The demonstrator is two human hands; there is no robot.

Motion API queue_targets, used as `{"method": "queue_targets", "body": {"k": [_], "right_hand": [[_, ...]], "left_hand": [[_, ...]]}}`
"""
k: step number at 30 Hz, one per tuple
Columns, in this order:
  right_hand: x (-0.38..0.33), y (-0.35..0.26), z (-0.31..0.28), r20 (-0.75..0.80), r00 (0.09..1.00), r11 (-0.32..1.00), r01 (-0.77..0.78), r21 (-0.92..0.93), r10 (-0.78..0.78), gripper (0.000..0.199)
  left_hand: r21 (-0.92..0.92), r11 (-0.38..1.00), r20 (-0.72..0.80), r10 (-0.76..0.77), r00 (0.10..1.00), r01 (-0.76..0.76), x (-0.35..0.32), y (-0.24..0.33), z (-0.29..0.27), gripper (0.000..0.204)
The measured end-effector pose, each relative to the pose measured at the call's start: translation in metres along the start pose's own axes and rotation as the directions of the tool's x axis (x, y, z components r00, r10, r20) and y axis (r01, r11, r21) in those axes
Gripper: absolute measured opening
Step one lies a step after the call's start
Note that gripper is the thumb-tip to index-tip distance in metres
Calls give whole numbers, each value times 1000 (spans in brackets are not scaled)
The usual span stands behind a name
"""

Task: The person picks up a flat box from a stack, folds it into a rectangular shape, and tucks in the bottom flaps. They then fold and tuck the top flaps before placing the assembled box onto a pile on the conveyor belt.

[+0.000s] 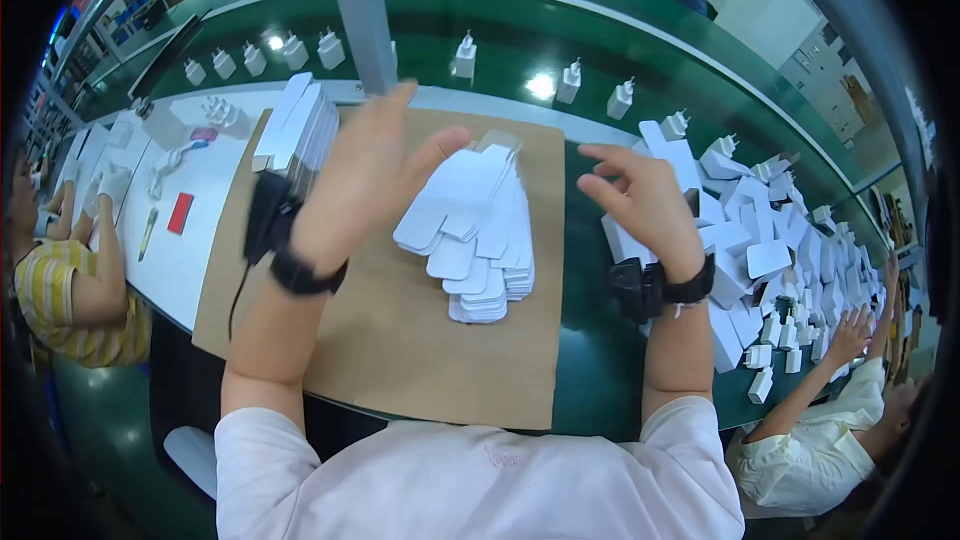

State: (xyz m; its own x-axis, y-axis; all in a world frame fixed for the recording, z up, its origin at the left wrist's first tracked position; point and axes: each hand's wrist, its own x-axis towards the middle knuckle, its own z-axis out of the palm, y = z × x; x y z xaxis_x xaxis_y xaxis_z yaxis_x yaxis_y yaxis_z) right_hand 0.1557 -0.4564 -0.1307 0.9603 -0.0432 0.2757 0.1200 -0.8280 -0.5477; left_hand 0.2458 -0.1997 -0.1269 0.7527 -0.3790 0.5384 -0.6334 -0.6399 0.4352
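At the left edge of the frame, a co-worker in a yellow-and-white striped top sits with forearms on a white desk. On that desk, left of centre, lie a slim yellowish tool, its exact kind unclear, and a small red rectangular block. Toward the upper left, a row of white plug adapters stands on a green surface, prongs up. Below them, a stack of flat white cartons leans over the left part of a brown cardboard sheet.

The person's left hand, slightly blurred, is raised just left of centre, in front of the foot of a grey post. Its grip is open, thumb spread from the fingers, with nothing visible in it. A black wrist strap circles the wrist.

Mid-frame, a fanned pile of flattened white cartons lies on the cardboard sheet, just right of the left hand; whether they touch is unclear.

Right of centre, the right hand hovers with its grip open and apparently empty, fingers loosely bent, nearest a large heap of white boxes that fills the right side. A few loose white adapters lie at its lower edge. At the lower right, another co-worker in a pale top reaches an arm toward the heap.
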Motion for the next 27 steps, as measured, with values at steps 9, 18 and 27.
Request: {"method": "queue_targets", "body": {"k": [9,18,27], "right_hand": [[-7,-13,-2,-2,998,998,-56,-19,56,33],[1,0,1,-101,988,993,112,-45,-116,31],[-9,-11,-5,-131,982,984,150,97,-137,34]], "left_hand": [[-186,850,720,-224,657,493,-13,-47,38,47],[-296,849,646,-160,747,438,-20,-38,35,38],[-329,858,542,-170,823,394,-20,-5,1,22]]}}
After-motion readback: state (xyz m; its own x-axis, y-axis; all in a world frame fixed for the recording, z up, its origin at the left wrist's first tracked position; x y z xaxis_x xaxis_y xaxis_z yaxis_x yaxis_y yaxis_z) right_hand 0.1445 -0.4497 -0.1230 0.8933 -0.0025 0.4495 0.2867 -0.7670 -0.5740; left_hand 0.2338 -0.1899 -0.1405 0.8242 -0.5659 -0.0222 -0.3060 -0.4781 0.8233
